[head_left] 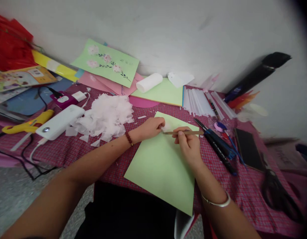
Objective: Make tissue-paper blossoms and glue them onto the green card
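A light green sheet of paper [163,166] lies slanted on the table in front of me. Over its upper part, my left hand [154,127] has its fingers closed by a small pale tuft of tissue paper [166,126]; how firmly they pinch it is hard to see. My right hand [189,143] grips a thin brown stick [193,132], held almost level, its tip touching or just beside the tuft. To the left of my left hand is a loose heap of white tissue paper pieces [110,111].
A green sheet with pink paper flowers [107,61] leans at the back wall near a white roll [150,82]. Left are a yellow glue gun [31,122] and a white power bank [60,122]. Right are glue sticks [197,102], pens [219,151], a phone [248,148] and scissors [278,192].
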A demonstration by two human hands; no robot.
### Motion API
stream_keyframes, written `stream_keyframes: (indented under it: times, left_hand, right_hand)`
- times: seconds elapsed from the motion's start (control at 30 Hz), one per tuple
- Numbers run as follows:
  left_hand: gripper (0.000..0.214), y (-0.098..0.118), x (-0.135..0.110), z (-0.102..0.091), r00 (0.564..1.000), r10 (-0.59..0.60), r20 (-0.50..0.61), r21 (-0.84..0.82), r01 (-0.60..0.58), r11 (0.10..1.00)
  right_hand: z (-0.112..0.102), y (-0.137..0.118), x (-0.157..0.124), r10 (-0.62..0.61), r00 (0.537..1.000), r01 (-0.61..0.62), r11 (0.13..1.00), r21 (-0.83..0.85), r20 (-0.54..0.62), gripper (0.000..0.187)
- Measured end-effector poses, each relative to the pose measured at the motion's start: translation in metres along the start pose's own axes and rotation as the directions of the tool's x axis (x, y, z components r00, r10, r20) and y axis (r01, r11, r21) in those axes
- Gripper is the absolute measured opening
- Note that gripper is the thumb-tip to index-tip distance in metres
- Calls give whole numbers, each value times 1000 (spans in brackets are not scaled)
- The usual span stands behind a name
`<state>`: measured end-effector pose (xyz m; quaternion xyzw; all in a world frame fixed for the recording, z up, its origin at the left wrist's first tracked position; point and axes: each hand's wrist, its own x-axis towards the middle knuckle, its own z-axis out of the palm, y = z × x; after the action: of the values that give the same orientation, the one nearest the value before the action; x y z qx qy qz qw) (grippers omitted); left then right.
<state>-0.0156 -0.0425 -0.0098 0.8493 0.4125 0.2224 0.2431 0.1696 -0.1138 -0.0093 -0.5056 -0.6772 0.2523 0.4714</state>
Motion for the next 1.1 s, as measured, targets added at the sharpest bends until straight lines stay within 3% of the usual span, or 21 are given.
stream_keyframes:
  times: [0.4,0.5,0.57,0.63,0.77,0.9,1.0,1.1]
  left_hand:
    - [24,-7,-2,0,998,54,-16,-65,-55,996]
    - [13,-9,-3,-3,989,-11,-149,-117,-7,993]
    - [7,-13,-5,-5,952,-106,-289,-166,59,984]
    - [11,-18,-7,-7,921,-170,-350,-175,114,978]
    - [17,-24,-12,-7,984,-59,-168,78,73,994]
    - [23,-21,-13,-8,997,-22,-70,271,41,962]
    - [23,-18,-13,-9,997,-45,-61,309,61,949]
    - [24,-17,-14,-10,998,-47,-47,323,60,944]
  right_hand:
    - [9,12,-1,-31,996,39,994,-97,85,23]
    - [8,11,-1,-64,992,81,982,-171,104,24]
    - [8,9,-2,-114,985,142,961,-236,128,22]
    - [8,7,-3,-176,969,225,917,-331,172,21]
    - [10,3,-8,-221,932,347,768,-538,287,22]
    - [12,2,-10,-218,912,399,667,-629,347,22]
    - [10,3,-10,-208,917,381,710,-593,340,22]
    - [6,4,-10,-191,955,271,872,-408,225,20]
